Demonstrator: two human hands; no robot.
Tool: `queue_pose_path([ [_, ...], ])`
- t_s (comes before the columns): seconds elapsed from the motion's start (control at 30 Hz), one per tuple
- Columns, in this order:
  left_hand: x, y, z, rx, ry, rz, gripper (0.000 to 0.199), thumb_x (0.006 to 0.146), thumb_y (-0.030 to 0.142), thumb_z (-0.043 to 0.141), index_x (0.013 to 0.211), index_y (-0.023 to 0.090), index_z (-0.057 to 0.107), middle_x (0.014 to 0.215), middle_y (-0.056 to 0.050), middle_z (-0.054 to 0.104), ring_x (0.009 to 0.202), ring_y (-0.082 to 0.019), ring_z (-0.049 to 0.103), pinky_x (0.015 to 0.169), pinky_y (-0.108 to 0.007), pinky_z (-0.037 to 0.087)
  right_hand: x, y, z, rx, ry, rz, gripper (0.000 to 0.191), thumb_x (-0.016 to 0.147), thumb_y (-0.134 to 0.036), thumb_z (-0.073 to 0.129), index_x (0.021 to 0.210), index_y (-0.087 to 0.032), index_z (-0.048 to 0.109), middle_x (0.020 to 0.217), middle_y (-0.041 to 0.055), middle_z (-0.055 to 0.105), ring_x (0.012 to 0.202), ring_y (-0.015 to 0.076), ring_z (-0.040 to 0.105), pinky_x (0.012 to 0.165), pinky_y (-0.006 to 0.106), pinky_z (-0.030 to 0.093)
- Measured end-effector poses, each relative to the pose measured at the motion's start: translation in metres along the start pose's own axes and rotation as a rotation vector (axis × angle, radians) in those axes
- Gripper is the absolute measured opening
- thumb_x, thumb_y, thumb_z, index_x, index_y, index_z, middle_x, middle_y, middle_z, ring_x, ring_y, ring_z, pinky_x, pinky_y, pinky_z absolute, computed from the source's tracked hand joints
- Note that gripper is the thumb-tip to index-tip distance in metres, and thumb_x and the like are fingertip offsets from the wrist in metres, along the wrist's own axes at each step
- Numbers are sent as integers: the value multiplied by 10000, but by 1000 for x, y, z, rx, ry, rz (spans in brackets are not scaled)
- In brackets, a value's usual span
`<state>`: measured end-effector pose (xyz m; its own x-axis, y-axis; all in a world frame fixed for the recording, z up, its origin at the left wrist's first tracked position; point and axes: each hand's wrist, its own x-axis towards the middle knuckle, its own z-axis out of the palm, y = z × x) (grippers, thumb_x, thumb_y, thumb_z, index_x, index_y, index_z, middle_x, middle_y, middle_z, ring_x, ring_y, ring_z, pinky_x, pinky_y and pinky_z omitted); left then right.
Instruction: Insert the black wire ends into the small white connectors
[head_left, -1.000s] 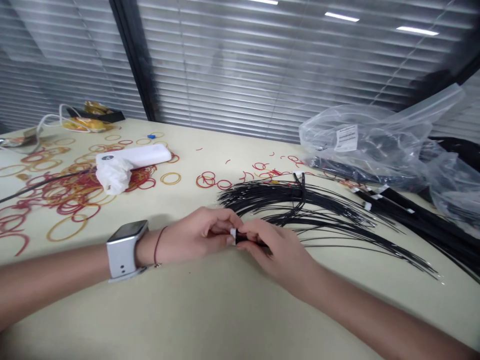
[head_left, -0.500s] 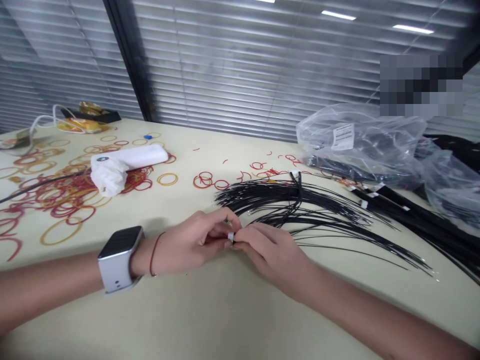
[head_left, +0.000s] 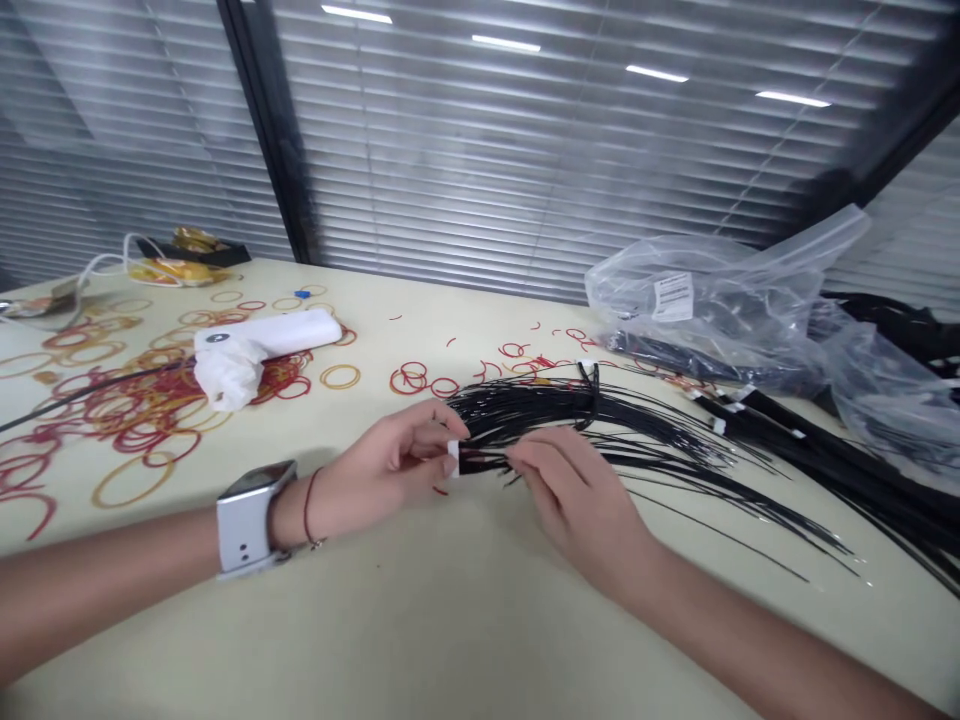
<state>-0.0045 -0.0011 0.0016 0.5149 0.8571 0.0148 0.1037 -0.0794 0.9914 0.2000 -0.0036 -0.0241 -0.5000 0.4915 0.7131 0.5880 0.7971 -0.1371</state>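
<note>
Between its thumb and fingers, my left hand (head_left: 382, 462) pinches a small white connector (head_left: 454, 458). Black wires run from that connector to the right. My right hand (head_left: 577, 485) is closed on these wires a short way from the connector, its fingertips pressed together. Behind both hands lies a bundle of thin black wires (head_left: 637, 418) with bright metal tips. A black tie-like loop (head_left: 594, 395) with a white end crosses the bundle. A small red piece (head_left: 440, 491) shows just under my left fingertips.
Red and yellow rubber bands (head_left: 150, 400) lie scattered at the left, around a white handheld device (head_left: 292, 333) wrapped partly in white material. Clear plastic bags (head_left: 720, 290) and black cables (head_left: 817, 450) with white connectors are at the right. Blinds stand behind the table (head_left: 420, 620).
My right hand has moved right, away from my left hand, exposing the white connector and a stretch of black wires between them. The red piece now shows below my left fingers. The view has shifted slightly.
</note>
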Motion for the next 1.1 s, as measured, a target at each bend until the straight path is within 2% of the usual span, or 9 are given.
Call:
queue_pose_path([
  [0.1,4,1,-4,6,146,90,116,782,159,489,890,166,445,671,25,492,590,-62,465,532,-155,408,1,3,-6,3,20,-140,208,751,-46,504,942,-127,484,858,71,529,781,138,464,675,277,414],
  [0.2,8,1,-7,-36,249,112,123,769,155,517,875,176,457,727,22,524,622,-50,486,570,-137,430,2,3,-10,-49,-192,-241,200,752,-46,493,939,-115,495,826,60,529,752,140,458,663,278,415],
  [0.3,11,-1,-8,-80,266,61,137,768,161,526,883,192,457,773,23,537,656,-47,497,594,-130,443,2,7,-15,-216,-417,-183,242,729,-6,455,932,-122,520,868,70,514,799,166,464,700,306,412],
  [0.4,10,-3,-9,-79,245,37,131,775,162,517,891,191,463,732,33,501,649,-47,479,607,-138,446,2,18,-18,-274,-517,-81,196,750,-22,433,855,-148,541,811,57,498,785,162,479,690,302,412],
  [0.57,9,-5,-9,-40,199,25,122,786,153,495,901,168,456,655,40,453,592,-48,438,592,-152,430,3,30,-20,-175,-527,4,157,822,-92,383,770,-154,517,745,40,475,729,143,464,640,274,398],
  [0.73,11,-4,-10,-33,210,-4,125,783,133,494,899,163,458,686,32,470,613,-47,448,599,-147,428,5,23,-22,-81,-554,61,150,779,-24,364,763,-153,440,807,37,454,758,135,418,693,283,373],
  [0.87,11,-4,-10,-47,207,-24,130,782,123,493,902,160,458,694,32,474,608,-42,442,578,-135,422,4,14,-22,-48,-488,186,144,757,-21,374,788,-162,378,783,13,440,687,110,408,587,236,355],
  [0.97,11,-4,-9,-56,195,-20,127,783,116,492,896,162,458,663,44,461,587,-35,432,556,-121,412,3,10,-20,-28,-451,215,100,799,-71,374,819,-167,395,780,7,449,680,106,425,569,229,353],
  [1.1,12,-3,-8,-72,215,-38,137,773,122,515,890,167,461,720,30,498,609,-41,461,556,-125,419,5,9,-20,17,-442,170,134,855,-164,350,833,-166,482,804,27,471,734,116,454,648,250,382],
])
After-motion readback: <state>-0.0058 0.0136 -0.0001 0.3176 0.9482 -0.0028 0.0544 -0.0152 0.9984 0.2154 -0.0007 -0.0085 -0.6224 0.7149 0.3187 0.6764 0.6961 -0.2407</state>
